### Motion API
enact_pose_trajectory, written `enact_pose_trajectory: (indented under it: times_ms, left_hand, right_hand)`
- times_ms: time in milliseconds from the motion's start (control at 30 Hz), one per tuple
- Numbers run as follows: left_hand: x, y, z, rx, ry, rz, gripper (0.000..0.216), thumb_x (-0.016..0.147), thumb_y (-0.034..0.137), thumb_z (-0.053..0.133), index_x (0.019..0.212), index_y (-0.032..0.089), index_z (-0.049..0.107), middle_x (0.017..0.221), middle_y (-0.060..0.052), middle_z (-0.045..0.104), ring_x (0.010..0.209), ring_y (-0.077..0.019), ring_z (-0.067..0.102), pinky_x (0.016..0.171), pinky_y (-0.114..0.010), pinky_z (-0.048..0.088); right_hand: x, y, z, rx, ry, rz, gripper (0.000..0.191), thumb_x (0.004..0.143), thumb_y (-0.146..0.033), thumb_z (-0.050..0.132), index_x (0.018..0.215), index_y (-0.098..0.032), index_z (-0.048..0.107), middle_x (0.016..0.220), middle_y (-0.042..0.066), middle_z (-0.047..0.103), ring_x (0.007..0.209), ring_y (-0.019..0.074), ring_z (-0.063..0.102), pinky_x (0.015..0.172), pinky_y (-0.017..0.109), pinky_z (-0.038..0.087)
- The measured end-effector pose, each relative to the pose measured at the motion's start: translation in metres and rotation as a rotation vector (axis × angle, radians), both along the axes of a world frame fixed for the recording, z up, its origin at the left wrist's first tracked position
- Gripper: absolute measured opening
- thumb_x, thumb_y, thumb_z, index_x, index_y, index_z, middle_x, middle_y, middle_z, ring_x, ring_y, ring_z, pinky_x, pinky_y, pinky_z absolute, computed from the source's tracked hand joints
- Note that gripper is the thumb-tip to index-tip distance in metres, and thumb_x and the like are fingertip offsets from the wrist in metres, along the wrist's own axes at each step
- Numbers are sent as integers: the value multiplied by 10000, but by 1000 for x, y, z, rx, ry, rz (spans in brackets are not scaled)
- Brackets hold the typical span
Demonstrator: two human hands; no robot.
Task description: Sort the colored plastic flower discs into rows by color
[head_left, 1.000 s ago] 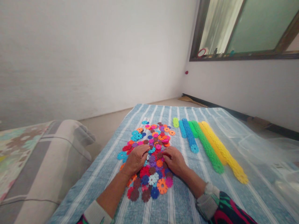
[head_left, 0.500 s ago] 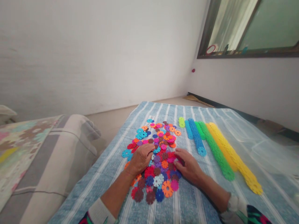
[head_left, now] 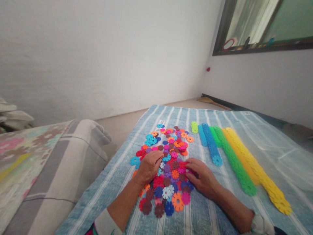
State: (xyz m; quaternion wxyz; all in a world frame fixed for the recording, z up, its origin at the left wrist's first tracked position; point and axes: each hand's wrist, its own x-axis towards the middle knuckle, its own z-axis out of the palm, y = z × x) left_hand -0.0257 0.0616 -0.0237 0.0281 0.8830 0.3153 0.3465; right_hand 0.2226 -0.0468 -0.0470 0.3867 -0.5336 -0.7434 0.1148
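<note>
A loose pile of flower-shaped plastic discs in mixed colours covers the middle of the striped cloth. My left hand rests over the pile's left side, its fingers curled and pressed together. What lies in them, if anything, is hidden. At the right border of the pile is my right hand, thumb apart from the fingers, fingertips touching the outer discs. To its right lie overlapping rows of discs sorted by colour: a blue row, a green row and a yellow row.
A short lime-green row lies at the far side. Clear plastic sheeting covers the cloth's right part. On the left is a striped grey padded surface with a floral cloth. Behind stands a white wall.
The whole scene has shifted slightly right in view as the camera turned. My left fingers look more drawn together; my right hand stays at the pile's right border.
</note>
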Motion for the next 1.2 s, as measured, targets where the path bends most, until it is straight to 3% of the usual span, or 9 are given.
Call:
enact_pose_trajectory:
  times_ms: [433, 800, 1200]
  left_hand:
    - [-2, 0, -1, -8, -8, 16, 232, 871, 170, 500, 979, 191, 705, 973, -86, 752, 937, -205, 697, 857, -364, 569]
    - [-3, 2, -5, -49, -56, 25, 242, 871, 166, 490, 955, 183, 716, 952, -89, 757, 920, -207, 702, 843, -367, 576]
    - [-6, 2, -5, -128, -138, 91, 296, 875, 158, 476, 1054, 181, 711, 1027, -86, 751, 953, -198, 702, 885, -358, 576]
  right_hand:
    - [1, -5, 5, 64, -56, 59, 253, 836, -288, 618, 1068, -239, 708, 1211, 120, 650, 1145, 275, 586, 984, 441, 474]
    - [2, -1, 3, -30, 133, -37, 220, 892, -274, 530, 988, -217, 719, 1093, 110, 692, 1035, 237, 637, 927, 402, 510]
    - [2, -1, 2, 23, 34, -19, 213, 878, -231, 526, 966, -237, 721, 1077, 94, 694, 1022, 230, 629, 910, 386, 508]
